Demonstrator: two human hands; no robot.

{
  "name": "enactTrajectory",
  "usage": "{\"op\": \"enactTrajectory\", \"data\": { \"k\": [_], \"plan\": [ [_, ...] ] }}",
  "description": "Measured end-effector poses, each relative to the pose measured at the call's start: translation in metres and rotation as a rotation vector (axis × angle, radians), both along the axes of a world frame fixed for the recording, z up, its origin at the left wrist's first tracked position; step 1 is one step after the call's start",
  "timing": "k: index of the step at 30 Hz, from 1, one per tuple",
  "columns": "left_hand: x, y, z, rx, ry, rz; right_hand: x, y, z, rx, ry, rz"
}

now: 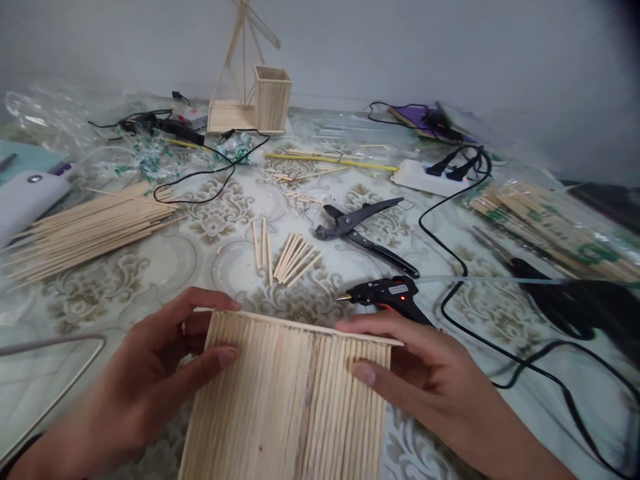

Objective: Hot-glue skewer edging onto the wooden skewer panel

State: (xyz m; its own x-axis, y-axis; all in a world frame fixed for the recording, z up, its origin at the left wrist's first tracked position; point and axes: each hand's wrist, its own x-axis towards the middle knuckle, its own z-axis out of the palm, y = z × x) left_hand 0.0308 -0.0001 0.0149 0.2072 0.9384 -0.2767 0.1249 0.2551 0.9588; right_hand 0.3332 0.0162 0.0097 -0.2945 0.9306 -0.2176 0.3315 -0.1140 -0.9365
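A panel of wooden sticks (280, 400) laid side by side stands close to me at the bottom centre. One single stick (295, 325) lies across its far edge and juts out a little on the right. My left hand (160, 360) grips the panel's far left corner, thumb on the near face and fingers behind. At the far right corner, my right hand (425, 367) holds it likewise, with the index finger along the cross stick. Just beyond my right hand lies a black glue gun (385, 293) with a small red light lit.
Behind the panel are short cut sticks (295, 259) and black cutters (365, 233). Long sticks (100, 230) are piled left, bagged sticks (555, 227) right, near scissors (540, 293). A white power strip (430, 177) trails black cables. A stick-built model (270, 100) stands at the back.
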Motion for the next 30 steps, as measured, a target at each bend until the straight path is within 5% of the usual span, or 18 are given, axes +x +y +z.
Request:
{"op": "enactTrajectory", "data": {
  "k": [13, 30],
  "plan": [
    [0.0032, -0.0075, -0.0038, -0.014, 0.047, -0.012, -0.0001, -0.0022, -0.0070, 0.040, -0.007, 0.143],
    [0.0053, -0.0021, -0.0029, 0.063, 0.098, -0.059, 0.0000, -0.0028, 0.0003, 0.081, -0.096, 0.164]
  ]
}}
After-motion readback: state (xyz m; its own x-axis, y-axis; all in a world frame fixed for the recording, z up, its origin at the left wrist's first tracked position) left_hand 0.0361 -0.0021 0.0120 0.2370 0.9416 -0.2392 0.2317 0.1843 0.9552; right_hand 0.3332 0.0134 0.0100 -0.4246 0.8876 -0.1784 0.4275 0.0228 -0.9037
